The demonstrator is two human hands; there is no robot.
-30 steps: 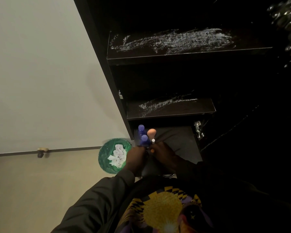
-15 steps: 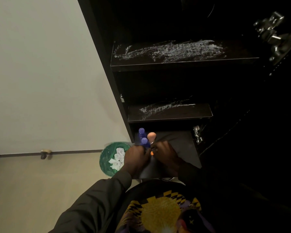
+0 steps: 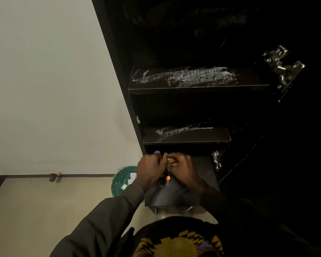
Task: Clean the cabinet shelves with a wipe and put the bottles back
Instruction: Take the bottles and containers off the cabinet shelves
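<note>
Both hands meet over a cluster of small bottles on a dark surface (image 3: 174, 195) below the cabinet. My left hand (image 3: 150, 169) curls round the purple-capped bottles (image 3: 157, 152); only one purple cap shows above its knuckles. My right hand (image 3: 183, 170) curls round a peach-capped bottle (image 3: 170, 160), most of it hidden by the fingers. A small orange cap (image 3: 168, 178) shows between the two wrists. White streaky residue lies on the upper shelf (image 3: 193, 78) and the lower shelf (image 3: 185, 135) of the dark cabinet. No wipe is in either hand.
A green bin (image 3: 123, 179) with crumpled white wipes stands on the floor left of my left hand. The cabinet's side panel (image 3: 119, 71) runs along a pale wall. Metal hinges (image 3: 282, 65) jut out on the open right side.
Both hands have closed over the bottles, which now hide most of the caps. The camera has tipped, so the shelves sit lower in view.
</note>
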